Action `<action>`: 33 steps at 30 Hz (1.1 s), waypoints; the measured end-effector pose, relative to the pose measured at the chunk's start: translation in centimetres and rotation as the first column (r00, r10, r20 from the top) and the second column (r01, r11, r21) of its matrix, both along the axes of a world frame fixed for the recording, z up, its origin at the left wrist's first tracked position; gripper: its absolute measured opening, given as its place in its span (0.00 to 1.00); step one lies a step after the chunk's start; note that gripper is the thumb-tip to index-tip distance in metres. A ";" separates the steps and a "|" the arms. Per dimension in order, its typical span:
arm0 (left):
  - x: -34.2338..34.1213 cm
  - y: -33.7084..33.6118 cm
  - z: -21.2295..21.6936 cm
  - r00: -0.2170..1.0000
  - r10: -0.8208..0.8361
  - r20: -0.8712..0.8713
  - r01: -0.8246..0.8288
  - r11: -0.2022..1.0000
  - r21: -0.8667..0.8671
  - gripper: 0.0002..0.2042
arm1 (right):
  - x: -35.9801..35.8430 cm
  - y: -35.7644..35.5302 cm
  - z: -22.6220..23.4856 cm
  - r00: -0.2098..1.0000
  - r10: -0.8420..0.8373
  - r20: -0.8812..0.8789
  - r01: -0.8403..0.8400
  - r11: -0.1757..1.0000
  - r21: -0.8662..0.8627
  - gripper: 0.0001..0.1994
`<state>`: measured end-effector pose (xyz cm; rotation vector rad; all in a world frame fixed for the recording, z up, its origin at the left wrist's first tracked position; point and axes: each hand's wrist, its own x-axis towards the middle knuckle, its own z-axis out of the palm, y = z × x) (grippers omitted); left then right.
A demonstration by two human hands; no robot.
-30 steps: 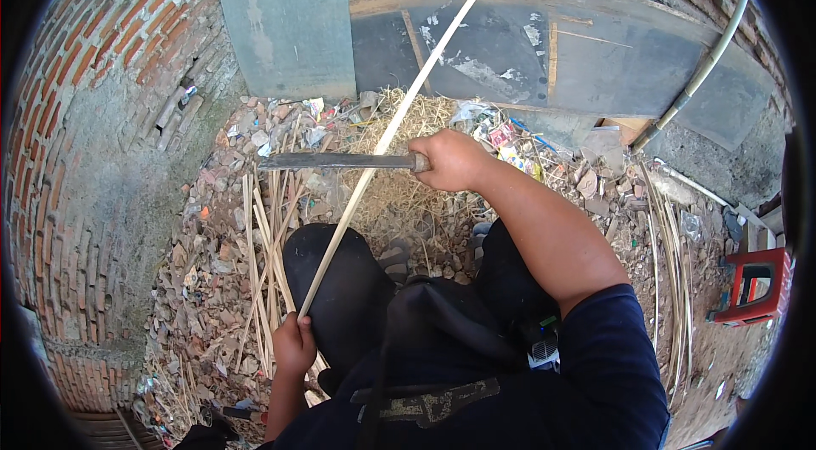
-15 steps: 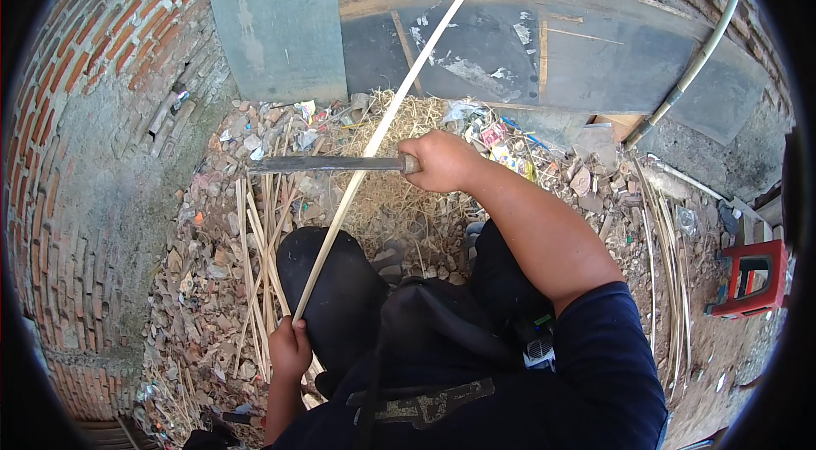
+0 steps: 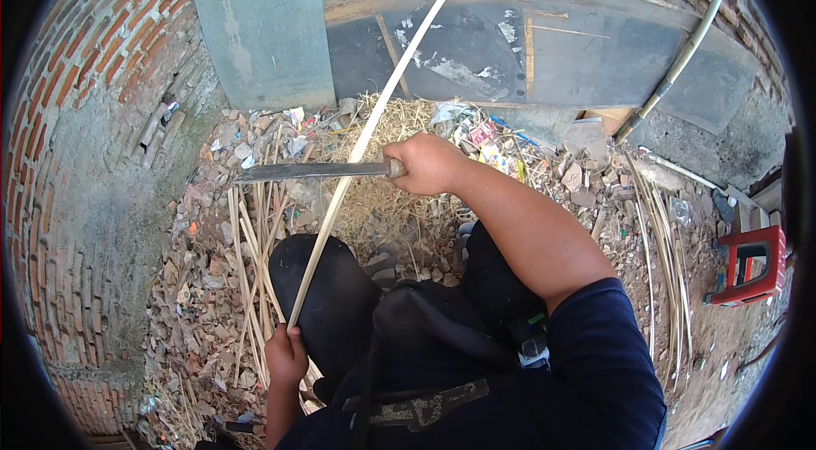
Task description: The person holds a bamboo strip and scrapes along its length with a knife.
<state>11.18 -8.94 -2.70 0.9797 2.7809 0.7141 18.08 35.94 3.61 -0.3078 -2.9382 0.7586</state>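
My left hand (image 3: 286,356) grips the lower end of a long pale strip (image 3: 381,103), which looks like split bamboo or wood. The strip slants up and away to the right, passing over my left knee. My right hand (image 3: 422,164) is closed round the short handle of a machete (image 3: 310,170). Its dark blade points left and lies across the strip around its middle; whether the edge touches the strip I cannot tell. Below the blade, a heap of pale shavings (image 3: 374,203) covers the ground between my knees and the far wall.
Several thin strips (image 3: 246,267) lie on the rubble left of my knee, and more strips (image 3: 667,254) lie at the right. A red plastic stool (image 3: 750,267) stands far right. A brick wall (image 3: 76,195) rises at the left; grey panels (image 3: 476,42) and a leaning pole (image 3: 680,55) are ahead.
The whole view has shifted slightly, so everything sits a little further left. My hands, the strip and the machete keep nearly the same arrangement.
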 end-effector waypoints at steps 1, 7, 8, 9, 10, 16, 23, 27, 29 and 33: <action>0.1 0.1 0.1 1.000 -0.002 0.000 0.002 1.000 0.001 0.17 | 0.0 -0.1 0.1 1.000 0.002 0.003 -0.002 1.000 -0.012 0.13; 0.1 0.3 0.2 1.000 -0.007 -0.015 0.007 1.000 0.003 0.18 | -0.1 0.2 -0.9 0.999 0.005 -0.048 -0.006 1.000 -0.023 0.12; 0.2 0.4 0.3 1.000 -0.005 -0.009 0.006 1.000 0.008 0.18 | -0.1 0.4 -1.4 0.992 0.013 -0.124 -0.016 1.000 -0.019 0.11; 0.3 0.4 0.4 1.000 -0.001 -0.007 0.001 1.000 0.014 0.18 | -0.1 0.3 -1.3 0.992 0.012 -0.126 -0.015 1.000 -0.017 0.11; 0.3 0.4 0.5 1.000 -0.002 -0.008 0.002 1.000 0.017 0.18 | -0.1 0.2 -1.3 0.992 0.014 -0.127 -0.016 1.000 -0.019 0.11; 0.0 0.3 0.3 1.000 -0.007 0.010 0.007 1.000 0.019 0.18 | -0.3 0.5 -1.7 0.992 0.014 -0.129 -0.016 1.000 -0.013 0.14; 0.0 0.1 0.3 1.000 -0.013 0.015 0.013 1.000 -0.003 0.18 | -0.1 0.1 -0.3 1.000 -0.003 0.000 0.003 0.999 -0.035 0.12; 0.1 0.4 0.4 1.000 -0.014 0.007 0.014 0.999 0.037 0.21 | -0.2 0.0 -0.4 1.000 -0.006 0.000 0.006 1.000 -0.031 0.12; 0.0 0.2 0.2 1.000 -0.017 -0.003 0.017 0.999 0.033 0.20 | -0.2 0.0 -0.4 1.000 -0.005 -0.006 0.004 0.999 -0.035 0.13; -0.1 -0.1 0.0 0.999 -0.037 -0.018 0.037 0.999 0.000 0.17 | -0.1 0.0 -0.2 1.000 -0.007 0.002 0.007 1.000 -0.029 0.13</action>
